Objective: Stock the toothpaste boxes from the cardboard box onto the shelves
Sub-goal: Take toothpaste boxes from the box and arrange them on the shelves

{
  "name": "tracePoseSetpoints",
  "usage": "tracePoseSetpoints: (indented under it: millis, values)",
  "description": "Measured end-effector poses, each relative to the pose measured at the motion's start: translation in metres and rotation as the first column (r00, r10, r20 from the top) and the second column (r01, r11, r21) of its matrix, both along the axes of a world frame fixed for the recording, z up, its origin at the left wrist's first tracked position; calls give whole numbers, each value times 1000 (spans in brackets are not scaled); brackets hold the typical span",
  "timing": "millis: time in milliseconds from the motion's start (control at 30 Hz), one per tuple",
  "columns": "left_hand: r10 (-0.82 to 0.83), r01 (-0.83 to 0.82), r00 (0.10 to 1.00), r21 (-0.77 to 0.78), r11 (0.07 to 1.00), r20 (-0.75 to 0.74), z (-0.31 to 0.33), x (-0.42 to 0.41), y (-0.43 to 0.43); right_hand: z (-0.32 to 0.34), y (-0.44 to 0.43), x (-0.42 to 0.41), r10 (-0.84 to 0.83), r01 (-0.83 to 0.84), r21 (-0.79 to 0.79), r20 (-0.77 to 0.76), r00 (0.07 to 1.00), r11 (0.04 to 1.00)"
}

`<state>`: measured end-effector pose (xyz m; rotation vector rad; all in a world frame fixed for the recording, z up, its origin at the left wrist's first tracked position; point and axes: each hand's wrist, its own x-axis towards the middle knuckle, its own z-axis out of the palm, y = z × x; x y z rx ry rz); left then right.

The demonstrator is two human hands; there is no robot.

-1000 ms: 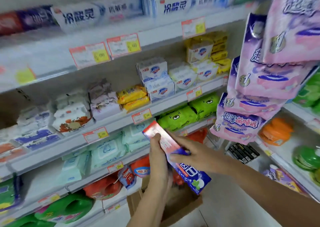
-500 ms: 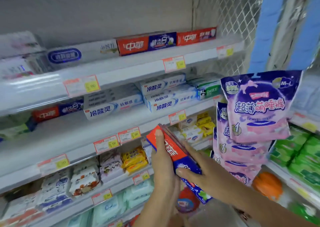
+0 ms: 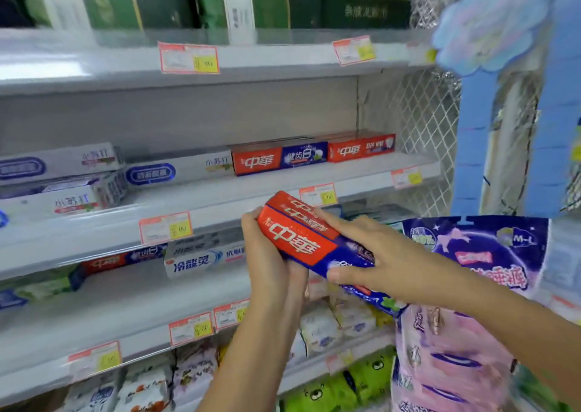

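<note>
Your left hand (image 3: 270,254) and spread-fingered right hand (image 3: 386,254) only pinched the stacked toothpaste boxes (image 3: 295,245), so the top one could have slid past your fingertips (image 3: 331,219).

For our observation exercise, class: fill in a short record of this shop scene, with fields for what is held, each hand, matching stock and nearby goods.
Held: red-and-blue cardboard toothpaste boxes, stacked, tilted
Left hand: grips their red end
Right hand: grips their blue part
Matching stock: shelved red-and-blue box on the white metal shelf above the hands
Nearby goods: purple-and-pink plastic packs hanging at right
</note>
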<state>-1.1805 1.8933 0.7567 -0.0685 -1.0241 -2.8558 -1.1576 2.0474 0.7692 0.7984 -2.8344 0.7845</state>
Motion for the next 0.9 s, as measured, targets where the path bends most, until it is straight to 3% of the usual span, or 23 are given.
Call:
tracePoseSetpoints:
  millis: [100,167,233,333,433,500,800,900]
  values:
    - [-6,-8,993,-119,993,-116,32,-22,-1,46,21,-26,8,-5,43,-69,998,999]
    - [57,-111,985,-334,936,-165,53,-39,-9,78,36,-47,-26,34,63,-119,993,997]
    - [143,-269,958,-602,752,-249,68,-58,-20,106,49,-70,-47,57,74,-133,990,996]
    - [173,-385,923,-852,355,-344,84,-82,-27,135,61,-116,-49,73,145,-165,985,987]
    - [107,-345,936,-932,110,-334,96,-98,-19,145,69,-168,-68,117,262,-186,980,958]
    - [60,-285,957,-959,-1,-285,98,-110,-11,145,73,-195,-91,149,336,-181,979,930]
    - [-112,-92,992,-957,-275,-63,94,-154,20,134,94,-253,-185,120,468,95,978,876]
    - [-158,-33,987,-923,-384,30,99,-163,38,127,103,-261,-184,111,454,120,976,884]
